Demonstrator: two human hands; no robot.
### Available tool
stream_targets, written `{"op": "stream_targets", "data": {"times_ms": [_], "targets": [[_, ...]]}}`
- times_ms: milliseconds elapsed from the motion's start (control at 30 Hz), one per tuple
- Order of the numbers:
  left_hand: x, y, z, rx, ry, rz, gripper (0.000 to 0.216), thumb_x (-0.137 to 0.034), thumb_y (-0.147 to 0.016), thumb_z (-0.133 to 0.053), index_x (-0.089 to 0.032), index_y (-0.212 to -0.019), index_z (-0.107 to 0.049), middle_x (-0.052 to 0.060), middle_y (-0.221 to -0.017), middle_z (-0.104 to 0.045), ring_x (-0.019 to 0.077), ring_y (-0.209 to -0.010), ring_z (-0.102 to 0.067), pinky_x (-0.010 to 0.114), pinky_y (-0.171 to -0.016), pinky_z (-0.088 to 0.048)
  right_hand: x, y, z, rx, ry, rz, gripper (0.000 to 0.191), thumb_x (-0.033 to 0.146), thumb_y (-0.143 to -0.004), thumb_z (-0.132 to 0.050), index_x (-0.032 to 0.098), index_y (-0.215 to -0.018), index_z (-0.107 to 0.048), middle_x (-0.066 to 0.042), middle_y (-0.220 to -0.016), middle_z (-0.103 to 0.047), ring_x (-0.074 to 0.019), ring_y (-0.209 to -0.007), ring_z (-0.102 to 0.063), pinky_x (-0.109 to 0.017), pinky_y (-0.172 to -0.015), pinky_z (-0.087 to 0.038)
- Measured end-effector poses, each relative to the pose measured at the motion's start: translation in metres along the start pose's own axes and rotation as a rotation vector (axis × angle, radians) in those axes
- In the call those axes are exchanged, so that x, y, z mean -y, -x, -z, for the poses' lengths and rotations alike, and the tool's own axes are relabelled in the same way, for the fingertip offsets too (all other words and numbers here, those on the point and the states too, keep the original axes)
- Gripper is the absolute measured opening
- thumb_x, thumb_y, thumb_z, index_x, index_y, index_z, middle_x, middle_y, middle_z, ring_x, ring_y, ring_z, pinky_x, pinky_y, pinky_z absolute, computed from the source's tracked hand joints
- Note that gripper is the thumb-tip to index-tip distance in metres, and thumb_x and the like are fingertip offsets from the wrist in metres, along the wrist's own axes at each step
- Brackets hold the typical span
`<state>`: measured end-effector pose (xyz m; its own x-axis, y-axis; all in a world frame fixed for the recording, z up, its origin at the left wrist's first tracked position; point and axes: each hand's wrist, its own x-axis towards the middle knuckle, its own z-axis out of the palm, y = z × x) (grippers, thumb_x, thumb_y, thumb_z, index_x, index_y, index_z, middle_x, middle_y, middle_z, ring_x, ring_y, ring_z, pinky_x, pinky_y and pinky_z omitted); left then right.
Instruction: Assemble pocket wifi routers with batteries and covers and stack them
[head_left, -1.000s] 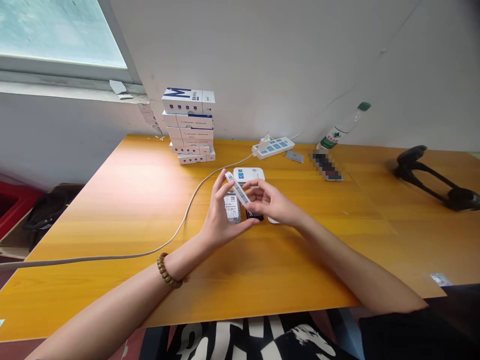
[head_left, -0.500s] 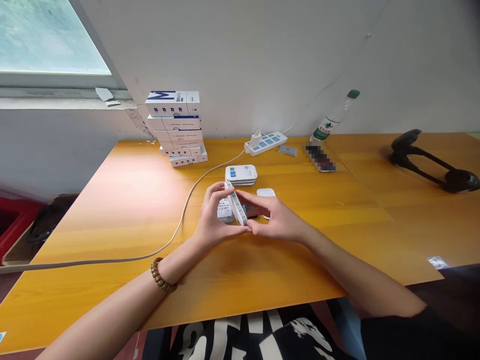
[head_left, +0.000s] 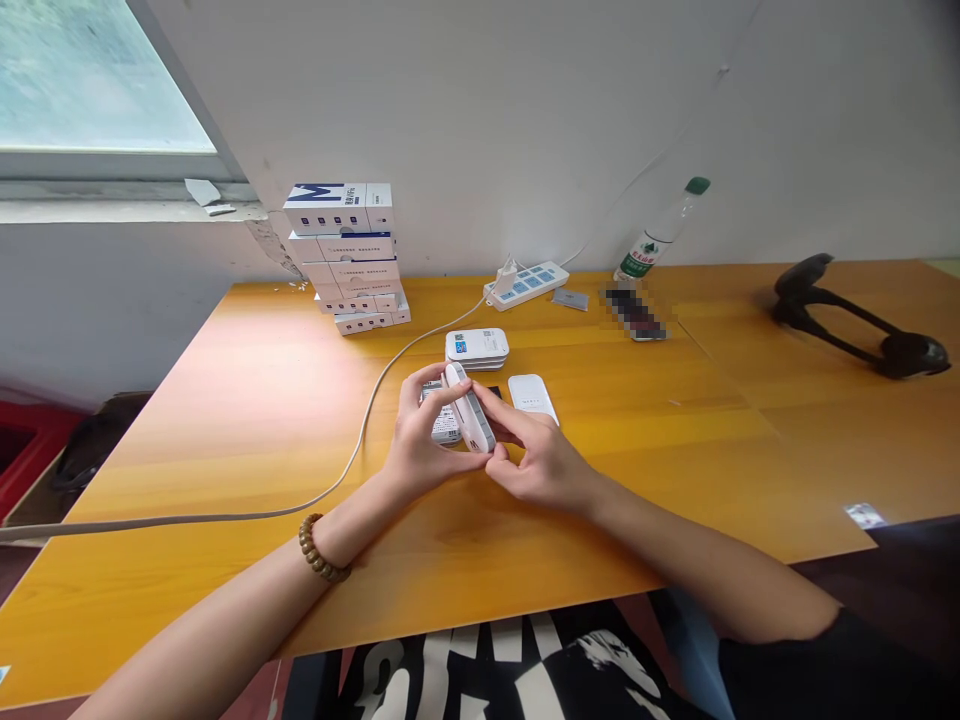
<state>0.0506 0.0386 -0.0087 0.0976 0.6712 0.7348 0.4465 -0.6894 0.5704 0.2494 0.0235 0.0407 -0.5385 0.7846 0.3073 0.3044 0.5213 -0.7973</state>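
Observation:
A white pocket Wi-Fi device point(head_left: 470, 412), slim with rounded ends and a grey strip of small marks along its edge, stands tilted on its side between my hands. My left hand point(head_left: 429, 425) is closed round its far and near ends. My right hand point(head_left: 536, 455) pinches its right side, thumb at the near end and fingers along the edge. Behind my left fingers lies a white piece with dense black print point(head_left: 446, 427), partly covered. A flat white cover point(head_left: 533, 397) rests just beyond my right hand. Farther back is a small stack of similar white devices point(head_left: 477, 345).
White printed boxes point(head_left: 352, 272) are stacked at the back left. A white cable point(head_left: 367, 415) runs across the wooden table to a power strip point(head_left: 527, 285). Behind on the right stand a water bottle point(head_left: 649, 250), a phone point(head_left: 636, 315) and a black stand point(head_left: 855, 320).
The device has turned slightly, showing more of its white face and a dark logo. My right fingers have shifted closer along its edge, uncovering more of the flat white cover. The view has moved slightly.

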Motion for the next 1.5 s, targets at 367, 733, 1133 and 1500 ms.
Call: {"op": "stream_targets", "data": {"times_ms": [367, 733, 1133, 1500], "targets": [[0.008, 0.003, -0.001, 0.032, 0.192, 0.085, 0.082, -0.061, -0.068, -0.095, -0.031, -0.135, -0.058, 0.015, -0.144, -0.054, 0.0373, -0.138, -0.058, 0.059, -0.111, -0.056, -0.002, 0.006, 0.006, 0.001, -0.102, 0.036, 0.083, 0.016, -0.097, -0.059, 0.037, -0.172, -0.028, -0.008, -0.168, -0.051, -0.0312, -0.143, -0.062, -0.049, -0.111, -0.06], [0.001, 0.009, -0.004, 0.222, 0.605, 0.154, 0.088, -0.062, -0.072, -0.093, -0.032, -0.143, -0.049, 0.016, -0.143, -0.055, 0.0377, -0.137, -0.061, 0.056, -0.11, -0.059, -0.004, -0.003, 0.031, 0.219, 0.035, 0.047, 0.108, 0.038, -0.086, -0.088, 0.038, -0.172, -0.023, -0.014, -0.172, -0.031, -0.0383, -0.162, -0.031, -0.055, -0.123, -0.048], [0.013, 0.002, 0.001, 0.13, 0.564, 0.207, 0.081, -0.076, -0.075, -0.083, -0.034, -0.134, -0.045, 0.013, -0.139, -0.058, 0.0314, -0.128, -0.064, 0.049, -0.104, -0.059, -0.054, 0.003, 0.077, 0.018, -0.044, -0.161, 0.086, 0.047, -0.068, -0.095, 0.033, -0.135, -0.042, -0.013, -0.159, -0.041, -0.0346, -0.147, -0.05, -0.054, -0.121, -0.044], [0.015, -0.001, 0.002, 0.078, 0.567, 0.337, 0.082, -0.081, -0.075, -0.08, -0.034, -0.131, -0.043, 0.012, -0.135, -0.061, 0.0293, -0.126, -0.064, 0.047, -0.104, -0.057, -0.11, 0.011, 0.096, 0.14, 0.087, -0.372, 0.066, 0.043, -0.069, -0.092, 0.028, -0.116, -0.049, -0.02, -0.166, -0.046, -0.0363, -0.137, -0.06, -0.055, -0.106, -0.055]]}}
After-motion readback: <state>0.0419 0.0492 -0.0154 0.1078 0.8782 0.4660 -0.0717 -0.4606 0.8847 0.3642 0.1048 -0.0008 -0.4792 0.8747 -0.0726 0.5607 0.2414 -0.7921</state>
